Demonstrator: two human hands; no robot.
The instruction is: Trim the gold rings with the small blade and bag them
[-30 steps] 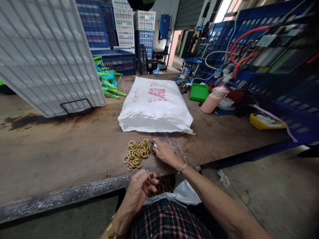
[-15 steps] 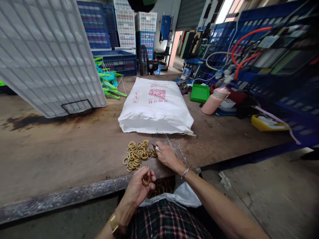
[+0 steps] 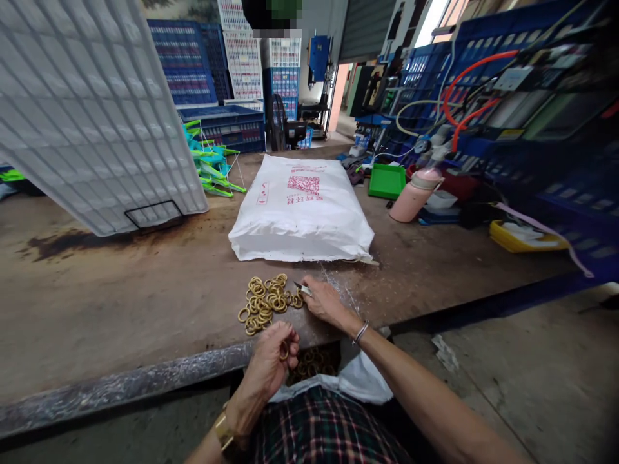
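Note:
A loose pile of brass-coloured rings (image 3: pixel 261 303) lies on the brown worktable (image 3: pixel 145 290) near its front edge. My left hand (image 3: pixel 273 351) is closed around a ring (image 3: pixel 284 350) just in front of the pile. At the pile's right side, my right hand (image 3: pixel 326 299) grips a small knife (image 3: pixel 304 289) with a dark pointed blade and a pale handle. Its fingers are beside a few rings at that end. Below the table edge, more rings (image 3: pixel 314 364) sit in an open white sack (image 3: pixel 358 377) at my lap.
A full white printed sack (image 3: pixel 302 206) lies behind the pile. To the left stands a tilted white plastic crate (image 3: pixel 106 129), with green and teal plastic pieces (image 3: pixel 213 161) behind it. Rightward are a green tray (image 3: pixel 387 180), a pink bottle (image 3: pixel 416 196) and a yellow tray (image 3: pixel 525 237).
My left hand has turned slightly and its fingers have closed more on the ring. The right hand stays with the knife at the pile's edge. The view has shifted a little.

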